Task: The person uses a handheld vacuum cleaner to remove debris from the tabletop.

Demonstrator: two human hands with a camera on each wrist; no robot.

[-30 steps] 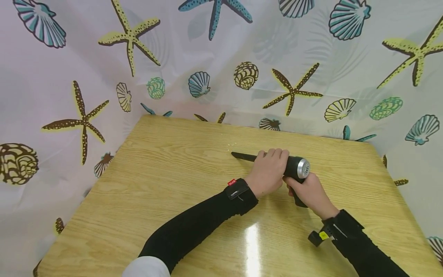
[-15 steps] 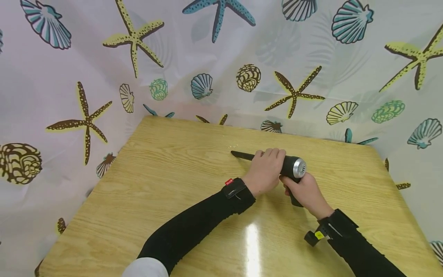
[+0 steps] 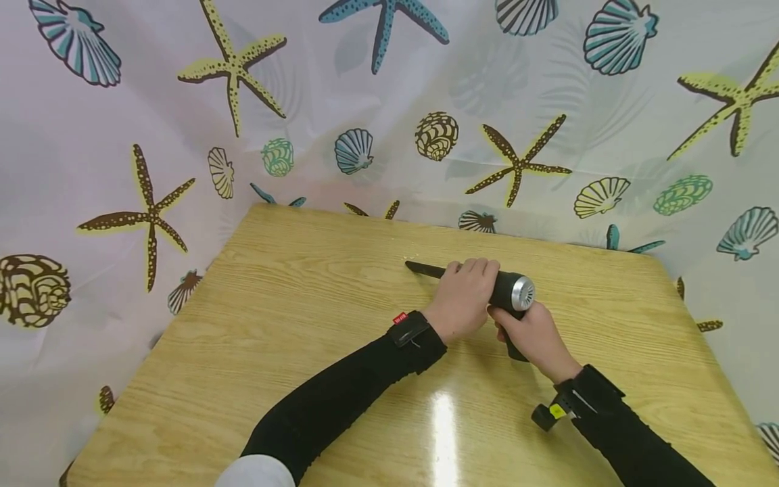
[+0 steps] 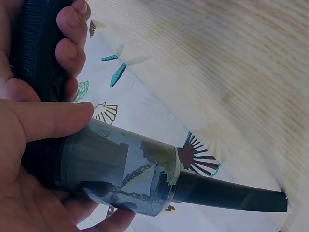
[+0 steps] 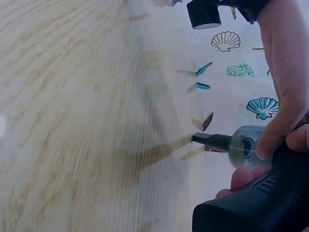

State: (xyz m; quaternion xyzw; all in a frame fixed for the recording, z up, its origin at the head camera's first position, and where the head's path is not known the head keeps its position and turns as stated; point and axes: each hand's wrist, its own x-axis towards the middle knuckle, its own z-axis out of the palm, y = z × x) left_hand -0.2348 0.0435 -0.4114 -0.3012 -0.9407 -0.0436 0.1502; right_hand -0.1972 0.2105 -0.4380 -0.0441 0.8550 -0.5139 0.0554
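A black handheld vacuum cleaner [image 3: 504,291] with a silver end cap is held above the wooden table. My left hand [image 3: 464,297] grips its front barrel; the left wrist view shows thumb and fingers around the clear dust cup [image 4: 120,166], which has some yellowish bits inside. My right hand [image 3: 538,341] holds the handle [image 5: 251,208], fingers curled round it. From the cup a narrow black crevice nozzle [image 3: 426,270] points to the far left, its tip at or just over the tabletop. Tiny pale crumbs [image 3: 416,255] lie by the tip.
The light wooden table [image 3: 292,304] spreads around both arms. A white curtain [image 3: 389,169] printed with starfish and shells stands along its back and sides. A small black camera [image 3: 544,416] hangs from the right wrist strap.
Both hands have shifted the vacuum cleaner slightly left and away from me. Its nozzle tip now sits closer to the crumbs, and fewer of these show there. The grips look the same.
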